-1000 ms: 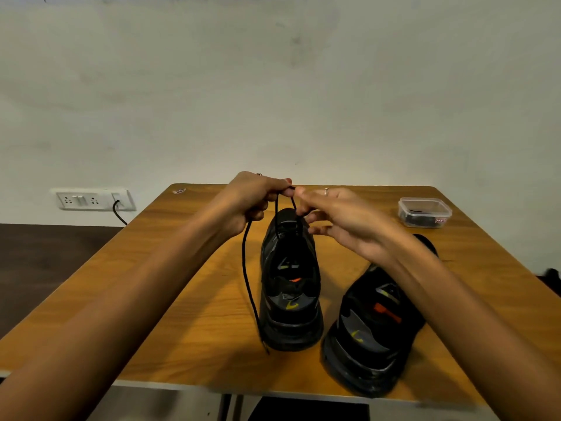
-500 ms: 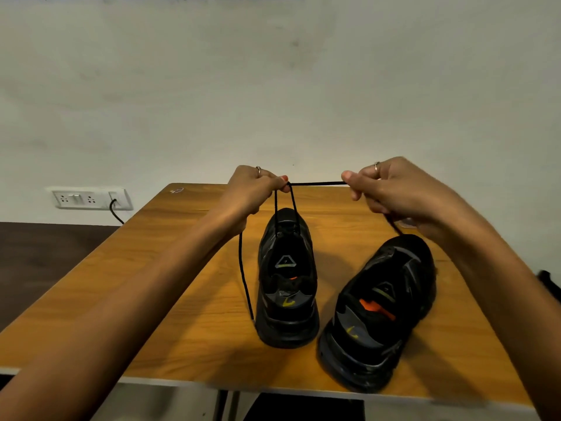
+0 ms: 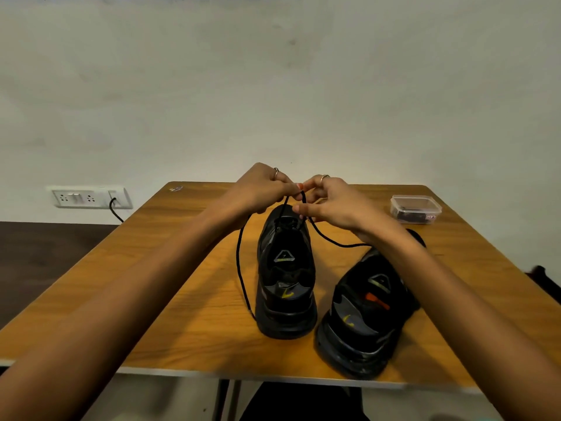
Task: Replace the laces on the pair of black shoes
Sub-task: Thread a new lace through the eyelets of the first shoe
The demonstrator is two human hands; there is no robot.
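Observation:
Two black shoes stand heel-toward-me on a wooden table (image 3: pixel 188 299). The left shoe (image 3: pixel 285 281) is in the middle, the right shoe (image 3: pixel 364 311) beside it at an angle. A black lace (image 3: pixel 241 268) runs up from the left shoe's front eyelets. My left hand (image 3: pixel 261 189) pinches the lace above the toe, and one end hangs down the shoe's left side. My right hand (image 3: pixel 331 202) meets it fingertip to fingertip and pinches the other strand, which trails in a loop toward the right shoe.
A small clear plastic box (image 3: pixel 415 208) with dark contents sits at the table's far right. A wall socket (image 3: pixel 88 197) with a black cable is on the wall at the left. The table's front edge is close to me.
My right hand, which had pulled the lace taut out to the right, has come back in to meet my left hand above the shoe. The right strand now hangs slack.

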